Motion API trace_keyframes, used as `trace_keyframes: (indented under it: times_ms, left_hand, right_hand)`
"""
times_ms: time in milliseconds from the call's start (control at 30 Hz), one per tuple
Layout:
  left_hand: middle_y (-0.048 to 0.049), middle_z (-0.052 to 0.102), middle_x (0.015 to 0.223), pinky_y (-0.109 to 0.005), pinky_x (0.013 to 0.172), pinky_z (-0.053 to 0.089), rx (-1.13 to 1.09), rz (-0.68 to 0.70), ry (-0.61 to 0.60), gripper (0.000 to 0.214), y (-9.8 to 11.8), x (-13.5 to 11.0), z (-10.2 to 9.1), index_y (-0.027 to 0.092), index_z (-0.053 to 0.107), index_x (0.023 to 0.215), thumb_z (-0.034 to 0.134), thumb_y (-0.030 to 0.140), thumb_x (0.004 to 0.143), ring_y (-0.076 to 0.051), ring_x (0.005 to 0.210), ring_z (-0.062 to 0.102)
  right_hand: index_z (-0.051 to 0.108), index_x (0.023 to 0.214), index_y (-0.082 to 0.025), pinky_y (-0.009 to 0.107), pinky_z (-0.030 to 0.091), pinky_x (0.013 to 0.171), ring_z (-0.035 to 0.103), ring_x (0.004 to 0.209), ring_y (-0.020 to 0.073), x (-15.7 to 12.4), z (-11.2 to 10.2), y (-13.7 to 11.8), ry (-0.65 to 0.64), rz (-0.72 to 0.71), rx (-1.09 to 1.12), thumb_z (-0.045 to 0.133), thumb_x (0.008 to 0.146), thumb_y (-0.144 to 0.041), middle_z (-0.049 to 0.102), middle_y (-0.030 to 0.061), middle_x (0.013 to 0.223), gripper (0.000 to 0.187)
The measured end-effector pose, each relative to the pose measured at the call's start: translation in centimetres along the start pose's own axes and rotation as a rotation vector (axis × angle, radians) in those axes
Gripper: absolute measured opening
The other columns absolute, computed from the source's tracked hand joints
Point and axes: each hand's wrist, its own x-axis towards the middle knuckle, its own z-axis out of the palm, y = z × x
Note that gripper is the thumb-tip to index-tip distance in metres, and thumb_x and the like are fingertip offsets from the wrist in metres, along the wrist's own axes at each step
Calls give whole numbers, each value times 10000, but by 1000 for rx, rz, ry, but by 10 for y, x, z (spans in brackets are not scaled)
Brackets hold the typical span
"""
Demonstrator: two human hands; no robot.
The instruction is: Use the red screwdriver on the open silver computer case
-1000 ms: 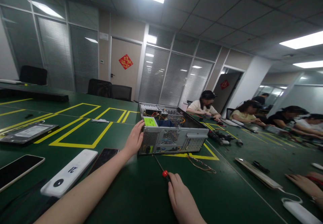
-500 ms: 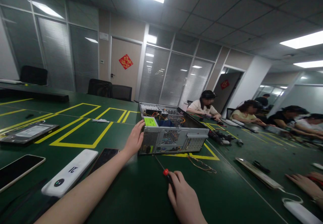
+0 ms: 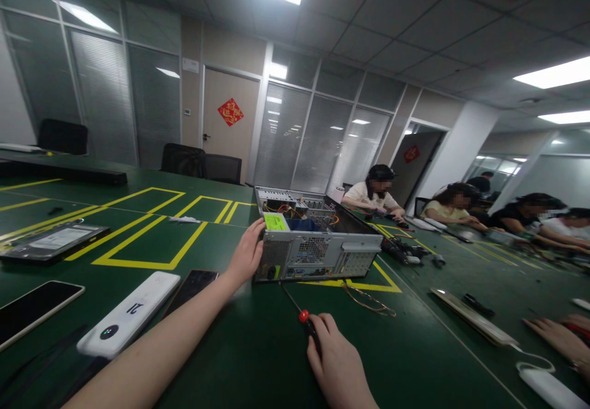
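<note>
An open desktop computer case (image 3: 318,246) lies on the green table (image 3: 258,347), its rear panel facing me. My left hand (image 3: 246,255) grips the case's near left corner, fingers curled over the top edge. My right hand (image 3: 338,366) is closed round the handle of a screwdriver (image 3: 295,304) with a red collar. The thin shaft points at the lower left of the rear panel, its tip at or just short of it.
A white power bank (image 3: 129,323) and two dark phones (image 3: 34,307) lie to my left, a tablet (image 3: 53,243) further off. Cables (image 3: 369,301) and a flat panel (image 3: 474,323) lie to the right. Another person's hand (image 3: 557,338) rests at far right. Several people sit beyond.
My right hand has shifted slightly forward along the screwdriver handle, fingers wrapping it more. Left hand and case have stayed in place.
</note>
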Motion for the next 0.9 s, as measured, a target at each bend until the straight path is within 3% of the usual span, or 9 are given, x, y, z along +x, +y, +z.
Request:
trace_keyframes:
  times_ms: [900]
  left_hand:
    - [-110,347,1415,-449,1094,287,-5,-6,0,437,2,1,-1,200,284,1357,293,248,923,-209,1326,317]
  right_hand:
    - [526,1146,-225,284,486,680,597,821,164,3,3,3,30,-34,-17,380,845,-237,518,65,1167,335]
